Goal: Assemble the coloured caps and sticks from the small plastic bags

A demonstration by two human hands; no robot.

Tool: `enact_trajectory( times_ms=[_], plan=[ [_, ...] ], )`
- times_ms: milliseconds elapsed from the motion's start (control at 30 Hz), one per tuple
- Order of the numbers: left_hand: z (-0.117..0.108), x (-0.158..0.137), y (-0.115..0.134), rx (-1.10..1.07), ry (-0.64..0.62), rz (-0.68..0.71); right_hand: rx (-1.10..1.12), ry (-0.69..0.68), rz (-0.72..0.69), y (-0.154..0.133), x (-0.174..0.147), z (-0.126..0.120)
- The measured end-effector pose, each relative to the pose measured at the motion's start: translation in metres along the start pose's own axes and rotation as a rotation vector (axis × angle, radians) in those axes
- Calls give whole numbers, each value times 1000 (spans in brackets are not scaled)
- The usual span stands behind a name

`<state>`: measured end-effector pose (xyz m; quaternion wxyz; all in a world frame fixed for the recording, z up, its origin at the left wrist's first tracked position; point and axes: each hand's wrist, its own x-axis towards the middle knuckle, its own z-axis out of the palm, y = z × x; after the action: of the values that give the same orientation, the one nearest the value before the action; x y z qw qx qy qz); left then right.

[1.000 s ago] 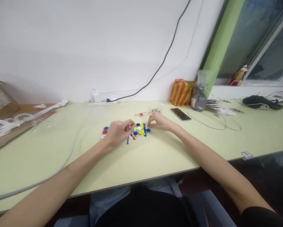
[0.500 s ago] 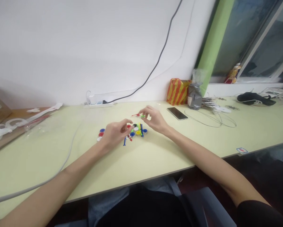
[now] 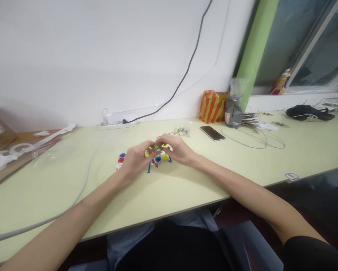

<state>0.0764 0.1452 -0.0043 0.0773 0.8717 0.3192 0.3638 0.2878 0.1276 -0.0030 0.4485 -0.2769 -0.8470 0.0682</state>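
Note:
Side by side over a cluster of small colourful plastic pieces, my left hand (image 3: pixel 137 156) and my right hand (image 3: pixel 177 148) meet at the fingertips. Both have curled fingers and thumbs pinched inward. Something small, partly green, shows between them, too small and covered to name. Below my fingers lie a blue disc (image 3: pixel 158 159), a yellow disc (image 3: pixel 165 157) and a blue stick (image 3: pixel 149 167). Left of my left hand, a blue disc (image 3: pixel 122 155), a red disc (image 3: pixel 120 160) and a white disc (image 3: pixel 119 165) form a column. Other pieces are hidden by my hands.
Behind my right hand lies a clear bag of small pieces (image 3: pixel 182 131). A phone (image 3: pixel 212 133), a striped bag (image 3: pixel 212 107) and a grey package (image 3: pixel 233 113) are farther right. A pale cable (image 3: pixel 85 180) crosses the left of the table (image 3: pixel 146 203). A power strip (image 3: pixel 118 124) lies by the wall.
My right hand has come left and nearer, from the back of the pieces to my left hand's fingertips. The bag of pieces behind it is now uncovered. My left hand has hardly moved.

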Motion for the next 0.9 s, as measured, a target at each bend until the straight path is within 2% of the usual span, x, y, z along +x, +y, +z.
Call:
enact_trajectory(
  times_ms=[100,200,300,533,700,900],
  plan=[
    [0,1,0,44,1,-22,-2,-54,90,19,-2,-12],
    [0,2,-1,76,-20,-39,-126,-101,161,43,-8,-20],
    [1,2,-1,100,-54,-25,-230,-173,186,58,-12,-19],
    [-1,2,2,145,-112,6,-236,-227,244,54,-7,-1],
    [-1,1,0,167,-122,41,-142,-195,261,57,-6,-2],
    [2,0,0,147,-101,23,-120,-244,277,59,-5,-2]
  ],
)
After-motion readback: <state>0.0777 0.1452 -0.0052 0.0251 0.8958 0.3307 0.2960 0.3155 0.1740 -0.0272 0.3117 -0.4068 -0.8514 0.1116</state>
